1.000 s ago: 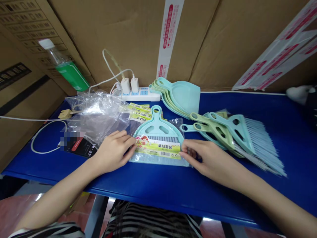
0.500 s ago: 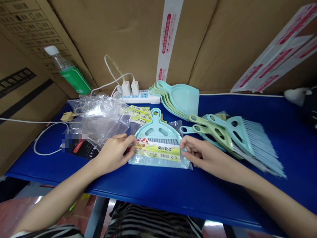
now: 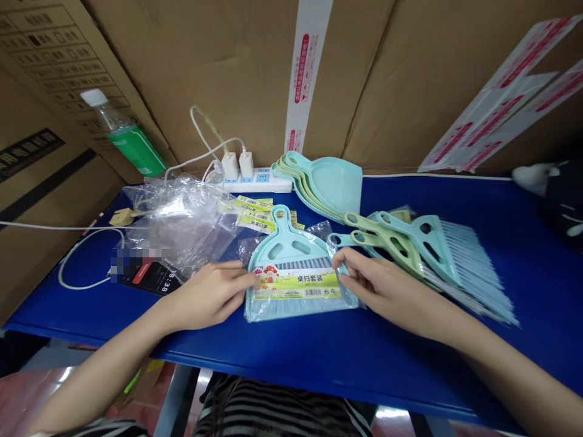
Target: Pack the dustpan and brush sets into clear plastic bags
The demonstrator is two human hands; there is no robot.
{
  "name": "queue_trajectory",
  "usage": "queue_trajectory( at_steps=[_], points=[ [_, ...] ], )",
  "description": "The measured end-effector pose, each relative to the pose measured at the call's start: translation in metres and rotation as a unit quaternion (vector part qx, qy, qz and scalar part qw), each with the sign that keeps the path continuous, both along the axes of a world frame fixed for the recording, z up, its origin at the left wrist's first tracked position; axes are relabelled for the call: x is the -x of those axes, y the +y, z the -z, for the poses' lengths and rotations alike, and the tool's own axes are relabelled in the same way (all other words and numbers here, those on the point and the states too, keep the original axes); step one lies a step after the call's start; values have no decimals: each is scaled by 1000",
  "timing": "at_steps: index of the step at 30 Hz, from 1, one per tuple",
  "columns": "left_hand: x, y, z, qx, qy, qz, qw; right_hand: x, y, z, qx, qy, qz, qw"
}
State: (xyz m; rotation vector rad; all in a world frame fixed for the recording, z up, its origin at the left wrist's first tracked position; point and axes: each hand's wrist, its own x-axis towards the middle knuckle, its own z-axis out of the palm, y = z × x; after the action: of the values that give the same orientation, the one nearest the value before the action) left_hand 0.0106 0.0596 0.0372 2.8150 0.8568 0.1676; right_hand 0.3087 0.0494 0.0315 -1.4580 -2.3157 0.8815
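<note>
In front of me lies a light-blue dustpan and brush set inside a clear plastic bag, with a printed card across its lower half. My left hand pinches the left edge of the bagged set, thumb and fingers close together. At the opposite edge, my right hand has its fingers curled on the clear plastic. Several loose brushes, green and blue, lie just beyond my right hand. Behind the set are more printed cards and a stack of dustpans.
Crumpled clear bags cover the left of the blue table, partly over a phone. A power strip with chargers and cables stands at the back. A green-labelled bottle leans against cardboard.
The bagged set has turned slightly, its handle end now leaning left and its lower edge nearer to me. Both hands stay at its sides. The camera view has shifted a little.
</note>
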Motion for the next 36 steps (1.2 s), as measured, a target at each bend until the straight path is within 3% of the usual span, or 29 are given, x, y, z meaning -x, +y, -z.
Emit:
queue_trajectory(
  at_steps=[6,12,16,36],
  points=[
    [1,-1,0,-12,-8,7,1000,0,-1,-3,-7,-19,9,1000],
    [2,2,0,-41,-15,112,993,-3,1,4,-38,-10,1,999],
    [2,3,-2,-75,-28,115,990,-5,4,7,-50,-10,-7,999],
    [2,2,-1,-69,-34,126,989,-5,3,2,-27,-22,-9,999]
  ],
)
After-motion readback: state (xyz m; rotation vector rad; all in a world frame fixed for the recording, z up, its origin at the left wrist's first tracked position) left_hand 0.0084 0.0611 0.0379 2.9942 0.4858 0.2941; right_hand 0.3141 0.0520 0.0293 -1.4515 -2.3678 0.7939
